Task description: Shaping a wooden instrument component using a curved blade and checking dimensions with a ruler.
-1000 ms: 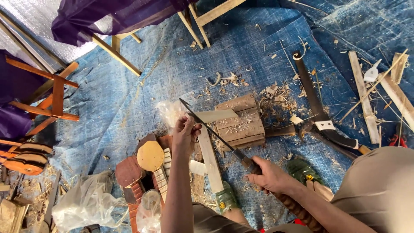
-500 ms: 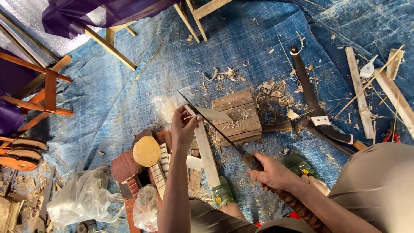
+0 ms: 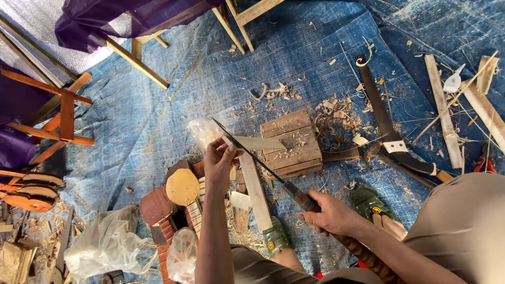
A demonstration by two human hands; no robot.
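Seen from the head camera, I sit over a blue tarp (image 3: 158, 121) with a pale wooden slat (image 3: 256, 192) stood at a slant between my feet, its lower end braced near a green sandal (image 3: 276, 239); propped this way, its upper end comes up to the blade. My left hand (image 3: 220, 160) pinches the top of the slat, fingers closed around it, which steadies the piece and keeps them behind the cutting edge. My right hand (image 3: 329, 213) is wrapped tight on the handle of a long knife (image 3: 252, 152), whose thin dark blade runs up and left across the slat's upper end, where a pale sliver (image 3: 260, 142) stands off to the right. A slatted wood block (image 3: 292, 142) lies just beyond, strewn with shavings, likely placed as a chopping rest within easy reach. Farther right a curved dark tool (image 3: 386, 126) and loose strips (image 3: 442, 110) lie apart from the work. By my left forearm sit a round-ended tan piece (image 3: 182, 186) and clear plastic bags (image 3: 105, 244).
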